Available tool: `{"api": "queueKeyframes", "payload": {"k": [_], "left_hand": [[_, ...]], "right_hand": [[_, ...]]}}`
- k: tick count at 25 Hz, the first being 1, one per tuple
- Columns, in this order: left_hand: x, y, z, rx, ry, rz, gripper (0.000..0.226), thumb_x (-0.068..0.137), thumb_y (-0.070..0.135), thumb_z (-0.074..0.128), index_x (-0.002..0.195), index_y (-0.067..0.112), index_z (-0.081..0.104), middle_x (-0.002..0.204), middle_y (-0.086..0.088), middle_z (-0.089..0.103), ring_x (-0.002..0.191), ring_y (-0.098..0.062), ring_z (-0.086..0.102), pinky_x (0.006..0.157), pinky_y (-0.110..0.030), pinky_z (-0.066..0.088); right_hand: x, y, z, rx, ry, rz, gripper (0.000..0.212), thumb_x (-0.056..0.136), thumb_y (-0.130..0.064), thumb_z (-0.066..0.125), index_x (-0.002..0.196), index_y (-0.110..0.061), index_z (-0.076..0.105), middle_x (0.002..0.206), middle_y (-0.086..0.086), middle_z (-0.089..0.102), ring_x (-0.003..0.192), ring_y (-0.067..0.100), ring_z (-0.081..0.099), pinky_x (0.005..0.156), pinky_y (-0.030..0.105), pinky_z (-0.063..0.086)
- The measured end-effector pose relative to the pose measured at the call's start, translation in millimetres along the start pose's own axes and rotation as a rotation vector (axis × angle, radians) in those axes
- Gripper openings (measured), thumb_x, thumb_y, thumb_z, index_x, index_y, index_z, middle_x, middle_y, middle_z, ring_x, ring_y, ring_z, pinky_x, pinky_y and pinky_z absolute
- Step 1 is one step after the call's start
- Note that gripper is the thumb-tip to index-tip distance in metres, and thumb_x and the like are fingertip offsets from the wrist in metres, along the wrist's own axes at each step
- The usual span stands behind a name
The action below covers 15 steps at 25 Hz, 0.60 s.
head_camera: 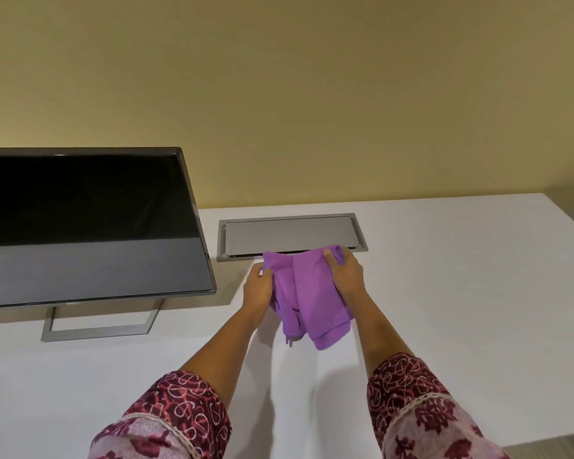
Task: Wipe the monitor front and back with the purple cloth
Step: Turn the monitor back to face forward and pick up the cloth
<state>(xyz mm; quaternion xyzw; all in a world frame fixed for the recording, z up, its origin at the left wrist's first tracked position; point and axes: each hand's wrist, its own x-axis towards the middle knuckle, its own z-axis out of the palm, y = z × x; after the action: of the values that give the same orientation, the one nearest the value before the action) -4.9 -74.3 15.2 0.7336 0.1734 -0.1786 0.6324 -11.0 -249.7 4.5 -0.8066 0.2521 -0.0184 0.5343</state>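
You've got the soft purple microfibre cloth (307, 293) up off the white table (461, 293), over its middle and just in front of the grey metal cable hatch (289, 231) set in near the back edge. Your left hand (257, 286) pinches one upper corner and your right hand (343, 274) grips the other, thumb on top. To me that reads as spreading or refolding the cloth into a flat pad before it meets glass. The folds hang loose between your hands, and I can't tell whether the lowest one brushes the table.

The black flat-screen monitor (80, 226) stands on its grey open-frame stand (96, 327) towards the table's left side, well apart from the cloth, its screen dark and facing you. Nothing is touching it yet.

The frame cuts off its left part, its back is entirely out of sight, and your fingertips are buried in the fabric.
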Motion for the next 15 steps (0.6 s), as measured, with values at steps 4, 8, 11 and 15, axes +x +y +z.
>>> {"api": "queueKeyframes", "payload": {"k": [4, 8, 11, 15], "left_hand": [[-9, 10, 20, 0.045, -0.060, 0.045, 0.027, 0.098, 0.023, 0.041, 0.120, 0.012, 0.051, 0.102, -0.006, 0.058, 0.074, -0.013, 0.051, 0.058, -0.023, 0.038], [-9, 19, 29, 0.006, -0.167, 0.089, 0.043, 0.092, 0.047, 0.050, 0.124, 0.019, 0.049, 0.115, -0.005, 0.059, 0.098, -0.019, 0.059, 0.078, -0.028, 0.048], [-10, 25, 31, 0.059, -0.208, 0.153, 0.051, 0.088, 0.047, 0.058, 0.127, 0.018, 0.046, 0.115, -0.005, 0.061, 0.102, -0.022, 0.060, 0.079, -0.028, 0.049], [-6, 26, 30, 0.050, -0.121, 0.222, 0.028, 0.096, 0.030, 0.052, 0.114, 0.009, 0.052, 0.105, -0.009, 0.063, 0.089, -0.020, 0.059, 0.069, -0.024, 0.049]], "right_hand": [[3, -7, 12, 0.160, -0.192, 0.138, 0.060, 0.088, -0.067, 0.029, 0.115, -0.025, 0.062, 0.122, 0.007, 0.061, 0.114, 0.029, 0.055, 0.103, 0.050, 0.041], [1, -16, 9, 0.134, -0.303, -0.050, 0.035, 0.093, -0.042, 0.052, 0.123, -0.026, 0.060, 0.122, -0.001, 0.061, 0.109, 0.019, 0.058, 0.099, 0.041, 0.048], [4, -12, 4, 0.150, -0.299, -0.098, 0.040, 0.088, -0.032, 0.064, 0.126, -0.022, 0.058, 0.119, -0.002, 0.064, 0.106, 0.017, 0.061, 0.094, 0.038, 0.052], [8, -17, -4, 0.131, -0.092, -0.094, 0.025, 0.092, -0.023, 0.059, 0.114, -0.012, 0.065, 0.107, 0.002, 0.067, 0.102, 0.023, 0.063, 0.092, 0.040, 0.052]]}}
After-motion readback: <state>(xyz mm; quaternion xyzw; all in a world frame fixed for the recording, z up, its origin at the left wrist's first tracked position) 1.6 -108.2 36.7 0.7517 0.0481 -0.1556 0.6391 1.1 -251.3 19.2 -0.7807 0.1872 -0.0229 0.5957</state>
